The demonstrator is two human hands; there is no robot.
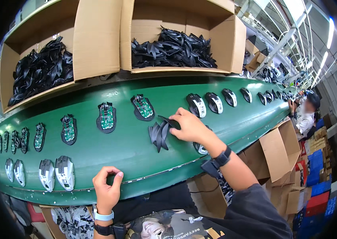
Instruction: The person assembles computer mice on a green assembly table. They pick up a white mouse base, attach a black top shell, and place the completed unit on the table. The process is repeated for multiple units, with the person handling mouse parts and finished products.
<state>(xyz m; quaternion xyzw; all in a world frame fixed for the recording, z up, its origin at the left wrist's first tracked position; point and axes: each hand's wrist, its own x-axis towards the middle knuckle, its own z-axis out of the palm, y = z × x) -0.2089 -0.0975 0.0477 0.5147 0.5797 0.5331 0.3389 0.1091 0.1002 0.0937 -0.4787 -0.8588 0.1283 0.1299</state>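
Observation:
My right hand reaches over the green conveyor belt, its thumb and fingers closed on a thin, black, curved plastic mouse shell piece. Several similar black shell pieces lie fanned out on the belt just under it. My left hand is by the near edge of the belt, fingers curled and thumb bent toward the index finger, with nothing visible in it. Beyond the pieces lie mouse bases with green circuit boards. A white-and-black mouse is partly hidden behind my right wrist.
Two cardboard boxes heaped with black shell pieces stand along the far side. White-and-black mice line the belt to the right, others sit at near left. A co-worker is at far right, near open cartons.

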